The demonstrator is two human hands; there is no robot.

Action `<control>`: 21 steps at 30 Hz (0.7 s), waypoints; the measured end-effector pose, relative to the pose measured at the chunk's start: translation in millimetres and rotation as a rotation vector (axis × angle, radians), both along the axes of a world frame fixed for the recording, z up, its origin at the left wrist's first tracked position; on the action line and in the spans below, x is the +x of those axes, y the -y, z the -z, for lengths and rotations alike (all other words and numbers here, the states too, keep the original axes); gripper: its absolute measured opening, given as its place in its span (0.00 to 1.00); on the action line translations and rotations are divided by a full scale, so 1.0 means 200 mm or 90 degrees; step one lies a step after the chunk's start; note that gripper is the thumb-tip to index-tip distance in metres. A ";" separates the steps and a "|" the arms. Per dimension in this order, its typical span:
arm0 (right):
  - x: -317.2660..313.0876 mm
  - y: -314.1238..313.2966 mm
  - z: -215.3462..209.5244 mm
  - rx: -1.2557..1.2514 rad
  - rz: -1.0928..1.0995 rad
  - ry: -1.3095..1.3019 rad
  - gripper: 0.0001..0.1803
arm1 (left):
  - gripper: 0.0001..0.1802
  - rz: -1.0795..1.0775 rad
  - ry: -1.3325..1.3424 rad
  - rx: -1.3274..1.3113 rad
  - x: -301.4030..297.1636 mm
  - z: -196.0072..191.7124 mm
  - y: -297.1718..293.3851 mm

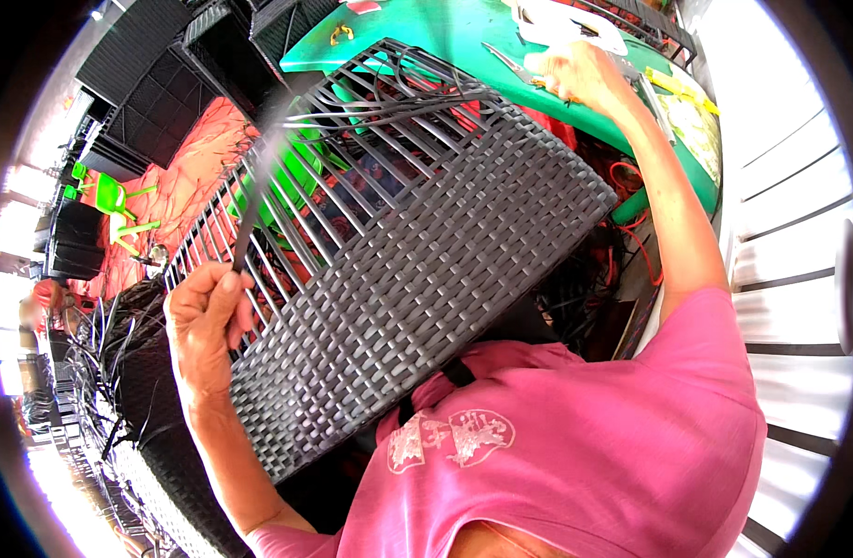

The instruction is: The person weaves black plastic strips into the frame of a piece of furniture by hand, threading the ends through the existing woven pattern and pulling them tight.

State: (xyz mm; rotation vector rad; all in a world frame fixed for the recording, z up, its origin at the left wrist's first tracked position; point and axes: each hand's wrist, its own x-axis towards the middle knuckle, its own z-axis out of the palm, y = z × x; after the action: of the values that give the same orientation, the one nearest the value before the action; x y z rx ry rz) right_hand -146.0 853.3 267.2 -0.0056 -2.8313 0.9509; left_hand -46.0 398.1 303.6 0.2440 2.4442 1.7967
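Observation:
A half-woven panel of flat grey-black strips (426,242) slants across in front of me, densely woven on the near side. Bare parallel rods show along its far side. My left hand (208,312) is closed beside the panel's left part, pinching a dark flat strip (247,223) that rises upward and blurs toward its top. On the green table (426,37) at the far right, my right hand (580,76) is closed around the orange handles of what look like scissors (506,62), their pointed blades reaching out to the left. The fingers partly hide the handles.
Small yellow-handled pliers (341,34) and a yellow package (684,90) lie on the green table. Black woven furniture (147,56) stands at far left, near a bright green chair (110,195). Loose dark strips (101,344) bristle at left. A slatted white wall (789,279) borders the right.

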 end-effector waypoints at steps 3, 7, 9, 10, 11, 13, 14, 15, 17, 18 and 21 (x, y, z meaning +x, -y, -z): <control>0.25 0.26 -0.04 -0.118 -0.167 0.186 0.14 | 0.12 -0.002 0.030 -0.011 0.02 0.03 -0.16; 0.36 0.40 -0.08 0.013 -0.250 0.170 0.12 | 0.11 0.008 0.050 0.012 0.03 0.05 -0.23; 0.29 0.29 -0.02 0.013 -0.144 0.104 0.11 | 0.11 -0.061 -0.034 -0.044 0.03 0.00 -0.18; 0.28 0.23 0.00 0.012 -0.053 0.042 0.11 | 0.11 -0.092 -0.074 -0.035 -0.01 -0.02 -0.13; 0.25 0.16 0.02 0.078 -0.014 -0.007 0.09 | 0.12 -0.124 -0.116 -0.106 -0.02 -0.07 -0.05; 0.19 0.08 0.10 0.137 -0.022 -0.150 0.08 | 0.10 -0.151 -0.138 -0.073 -0.05 -0.13 0.19; 0.12 0.13 0.12 0.114 -0.078 -0.156 0.08 | 0.11 -0.221 -0.154 -0.099 0.04 -0.19 0.32; 0.09 0.15 0.15 0.104 -0.107 -0.157 0.08 | 0.11 -0.244 -0.152 -0.092 0.05 -0.18 0.49; 0.02 0.20 0.20 0.129 -0.165 -0.188 0.08 | 0.10 -0.291 -0.157 -0.029 0.09 -0.15 0.71; -0.01 0.21 0.24 0.168 -0.184 -0.217 0.07 | 0.10 -0.300 -0.126 -0.040 0.09 -0.14 0.78; -0.03 0.26 0.23 0.224 -0.232 -0.165 0.08 | 0.10 -0.318 -0.103 -0.123 0.13 -0.12 0.91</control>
State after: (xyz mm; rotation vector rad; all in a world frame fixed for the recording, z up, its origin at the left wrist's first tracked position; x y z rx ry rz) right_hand -152.4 801.3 221.4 0.6422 -2.7543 0.4476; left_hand -20.2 216.4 327.3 -0.2750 2.9727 1.7324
